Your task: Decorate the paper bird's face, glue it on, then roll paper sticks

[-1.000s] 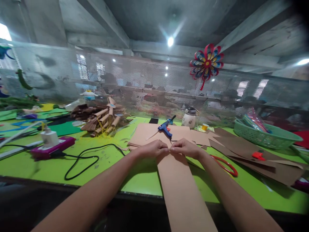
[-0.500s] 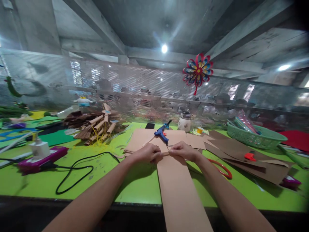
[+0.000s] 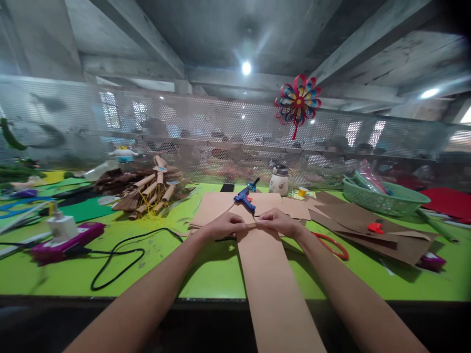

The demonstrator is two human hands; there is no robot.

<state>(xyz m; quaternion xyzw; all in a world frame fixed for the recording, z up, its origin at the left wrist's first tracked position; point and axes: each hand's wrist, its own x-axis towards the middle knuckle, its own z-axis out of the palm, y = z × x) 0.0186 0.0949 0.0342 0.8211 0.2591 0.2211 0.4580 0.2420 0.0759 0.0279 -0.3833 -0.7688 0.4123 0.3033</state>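
Note:
A long brown paper strip (image 3: 270,284) runs from the table's near edge out over the green tabletop (image 3: 206,274). My left hand (image 3: 222,226) and my right hand (image 3: 277,222) meet at its far end, both pinched on the strip's folded edge, fingertips almost touching. A blue glue gun (image 3: 244,198) lies just beyond my hands on a stack of brown paper sheets (image 3: 221,206).
Red-handled scissors (image 3: 333,245) lie right of the strip. More brown sheets (image 3: 371,225) and a green basket (image 3: 384,198) sit at the right. A pile of rolled paper tubes (image 3: 152,189), a purple power strip (image 3: 62,242) with a black cable (image 3: 121,255) lie left. A mesh screen (image 3: 221,137) backs the table.
My hands stay pinched on the strip's far end and have closed together again after parting slightly. The view has shifted a little; nothing else on the table moved.

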